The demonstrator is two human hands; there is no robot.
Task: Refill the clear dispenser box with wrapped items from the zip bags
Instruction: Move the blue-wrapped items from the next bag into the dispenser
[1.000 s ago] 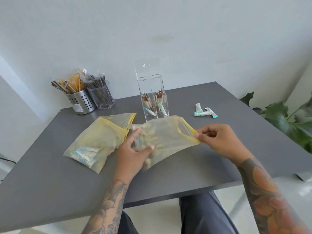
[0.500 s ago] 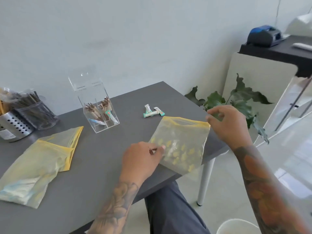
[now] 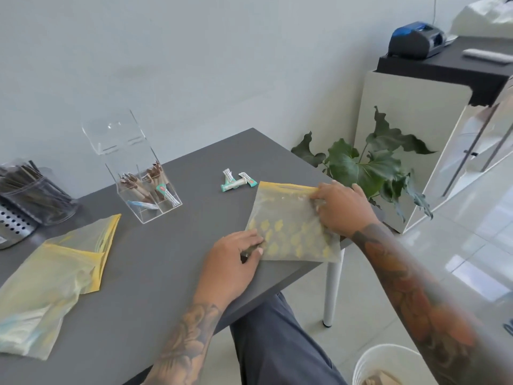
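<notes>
Zip bag (image 3: 288,232) of yellow wrapped items lies at the counter (image 3: 166,268) right corner. Left hand (image 3: 233,259) pinches its lower-left corner; right hand (image 3: 341,209) grips the zip end. Clear dispenser box (image 3: 144,187) stands open behind.

Pale wall (image 3: 222,51), grey table (image 3: 155,273), seemingly tiled floor (image 3: 458,259).

Left bag (image 3: 41,290) cut off by frame edge, contents blurry. Metal holder (image 3: 14,223) half out of shot. Bin (image 3: 388,362) cropped at bottom. Right hand (image 3: 344,209) hides bag (image 3: 288,226) corner.
</notes>
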